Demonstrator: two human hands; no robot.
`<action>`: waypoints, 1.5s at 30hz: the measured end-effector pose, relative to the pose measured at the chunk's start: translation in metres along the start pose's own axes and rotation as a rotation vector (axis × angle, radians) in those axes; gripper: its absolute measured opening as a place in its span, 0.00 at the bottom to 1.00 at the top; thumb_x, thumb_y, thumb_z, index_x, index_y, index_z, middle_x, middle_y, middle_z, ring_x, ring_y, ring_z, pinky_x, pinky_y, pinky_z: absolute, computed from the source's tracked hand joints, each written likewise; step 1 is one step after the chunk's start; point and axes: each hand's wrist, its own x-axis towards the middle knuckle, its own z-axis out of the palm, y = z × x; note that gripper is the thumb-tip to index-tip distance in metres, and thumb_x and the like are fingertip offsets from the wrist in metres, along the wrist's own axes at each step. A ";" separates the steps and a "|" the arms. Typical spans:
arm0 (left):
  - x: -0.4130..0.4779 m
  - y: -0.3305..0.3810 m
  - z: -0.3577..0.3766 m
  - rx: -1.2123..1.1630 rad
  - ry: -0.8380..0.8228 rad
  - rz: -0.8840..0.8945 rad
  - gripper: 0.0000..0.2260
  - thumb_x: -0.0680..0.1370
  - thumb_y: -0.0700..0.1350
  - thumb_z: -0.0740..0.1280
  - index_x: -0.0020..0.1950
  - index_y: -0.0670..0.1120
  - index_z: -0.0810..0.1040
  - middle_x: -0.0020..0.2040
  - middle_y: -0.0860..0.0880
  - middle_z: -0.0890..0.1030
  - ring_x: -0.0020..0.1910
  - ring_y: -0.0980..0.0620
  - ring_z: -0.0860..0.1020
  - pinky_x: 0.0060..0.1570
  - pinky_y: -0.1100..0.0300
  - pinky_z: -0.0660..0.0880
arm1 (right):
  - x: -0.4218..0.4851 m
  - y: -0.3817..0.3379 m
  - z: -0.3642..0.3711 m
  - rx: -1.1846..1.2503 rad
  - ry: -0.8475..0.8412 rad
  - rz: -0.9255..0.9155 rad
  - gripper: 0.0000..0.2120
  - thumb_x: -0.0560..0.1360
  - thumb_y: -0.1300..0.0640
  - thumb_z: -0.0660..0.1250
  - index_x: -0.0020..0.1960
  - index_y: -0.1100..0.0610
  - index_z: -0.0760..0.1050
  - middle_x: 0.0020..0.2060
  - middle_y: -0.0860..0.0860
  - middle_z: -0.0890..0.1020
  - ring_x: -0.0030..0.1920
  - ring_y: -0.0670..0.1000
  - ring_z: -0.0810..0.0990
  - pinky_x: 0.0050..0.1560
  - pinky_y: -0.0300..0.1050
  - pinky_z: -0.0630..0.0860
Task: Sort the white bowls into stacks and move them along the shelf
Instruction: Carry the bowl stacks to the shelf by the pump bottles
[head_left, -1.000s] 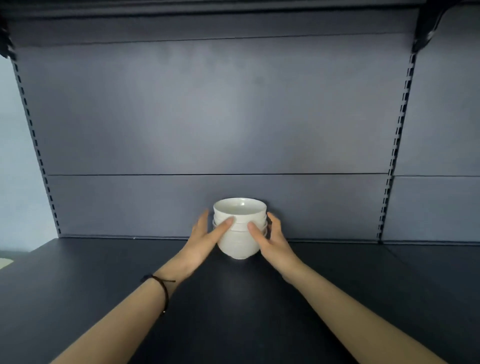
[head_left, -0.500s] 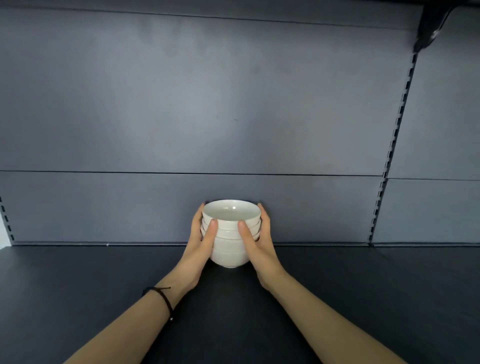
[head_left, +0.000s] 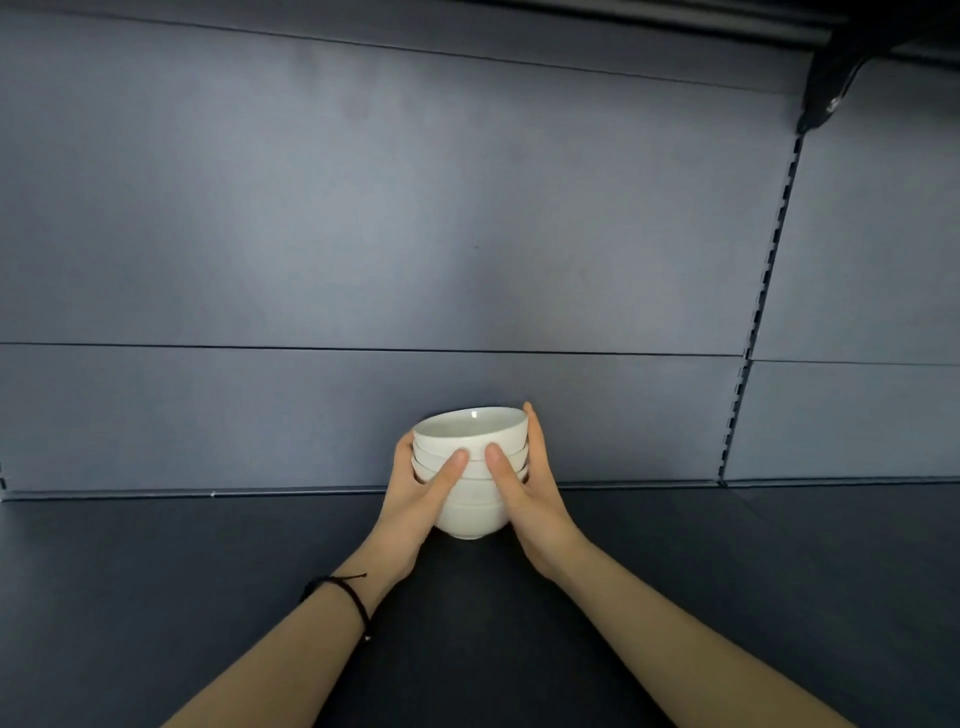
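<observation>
left hand (head_left: 415, 501), right hand (head_left: 532, 499) gripping bowl stack (head_left: 470, 517)

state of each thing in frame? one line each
bowl stack: nested, rims up, held on both sides
left hand: grips stack, thumb in front
right hand: grips stack, thumb in front
shelf: under stack; contact unclear

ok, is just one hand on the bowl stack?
No, the left hand and the right hand both grip the stack of white bowls, one on each side.
</observation>
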 end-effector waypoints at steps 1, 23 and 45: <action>0.000 0.002 -0.001 -0.010 -0.005 0.002 0.32 0.67 0.54 0.72 0.69 0.51 0.66 0.63 0.51 0.77 0.60 0.56 0.78 0.51 0.62 0.78 | -0.001 -0.002 0.002 -0.006 0.008 -0.001 0.44 0.70 0.42 0.72 0.77 0.36 0.49 0.71 0.42 0.71 0.67 0.44 0.75 0.65 0.49 0.76; -0.038 0.043 0.067 -0.067 -0.254 0.114 0.40 0.63 0.60 0.74 0.72 0.55 0.64 0.63 0.57 0.78 0.59 0.60 0.78 0.53 0.62 0.77 | -0.083 -0.079 -0.032 -0.136 0.225 -0.146 0.30 0.77 0.50 0.68 0.75 0.44 0.59 0.65 0.44 0.76 0.62 0.42 0.78 0.56 0.39 0.79; -0.102 0.016 0.360 -0.103 -0.434 0.047 0.35 0.66 0.57 0.70 0.71 0.54 0.64 0.61 0.56 0.77 0.53 0.63 0.80 0.48 0.66 0.78 | -0.203 -0.165 -0.292 -0.173 0.360 -0.190 0.30 0.69 0.56 0.74 0.66 0.43 0.66 0.59 0.46 0.80 0.58 0.45 0.81 0.49 0.39 0.80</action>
